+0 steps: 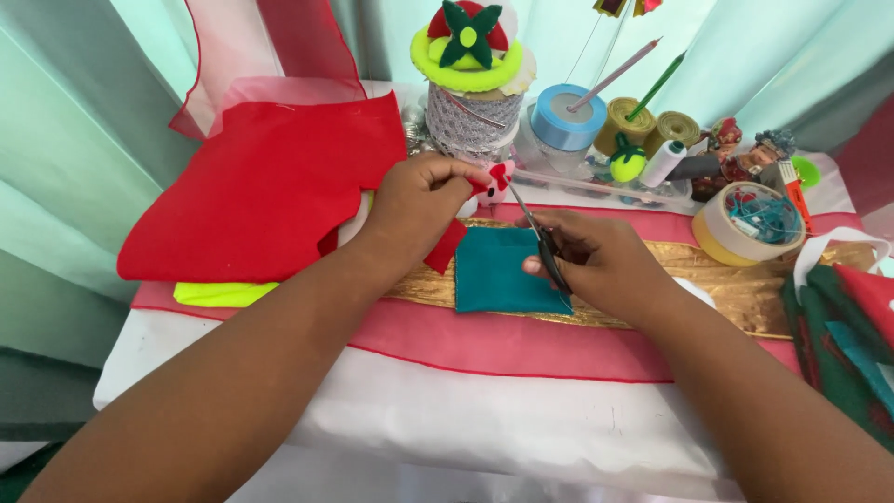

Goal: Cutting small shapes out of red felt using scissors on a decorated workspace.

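Scissors (545,244) sit in the right hand (596,265), fingers curled through the handles, thin metal blades angled up toward the left hand (419,207). That left hand is pinched shut on a small red felt scrap (445,246) with a bit of a red bow shape (498,175) at the fingertips, so the blade tips end just beside what it grips. Right under the scissors hand lies a teal felt square (494,272), soft and matte, resting on a shiny gold ribbon strip (736,289) that runs across a sheer red cloth (521,345).

Left of the left hand is a big floppy sheet of red felt (261,186) stacked on a neon yellow sheet (223,293). Just beyond the hands: a roll of silvery lace (466,121) topped with a felt flower in green, red and yellow, a blue ribbon spool (563,116), and olive-gold spools (652,126). Further right of the scissors hand, a round tape roll (712,233) holding blue clips.
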